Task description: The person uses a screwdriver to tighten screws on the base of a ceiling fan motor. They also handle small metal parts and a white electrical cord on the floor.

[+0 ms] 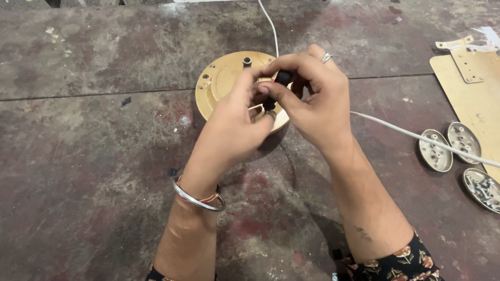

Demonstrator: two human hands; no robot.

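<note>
A round gold metal plate (221,80) with a small black stud near its top lies on the dark worn table (94,171). Above its right part, my left hand (237,122) and my right hand (312,96) meet, fingers pinched together on a small black part (283,78). A bit of red wire shows between the fingers. My hands hide the plate's right half and most of the black part. A white cord (416,138) runs from behind my right hand to the right edge, and another stretch (270,23) goes up to the top.
At the right lie three small oval metal dishes (435,152) with screws in them. A flat gold metal sheet (476,91) with a bracket lies at the far right. A seam line crosses the table behind my hands.
</note>
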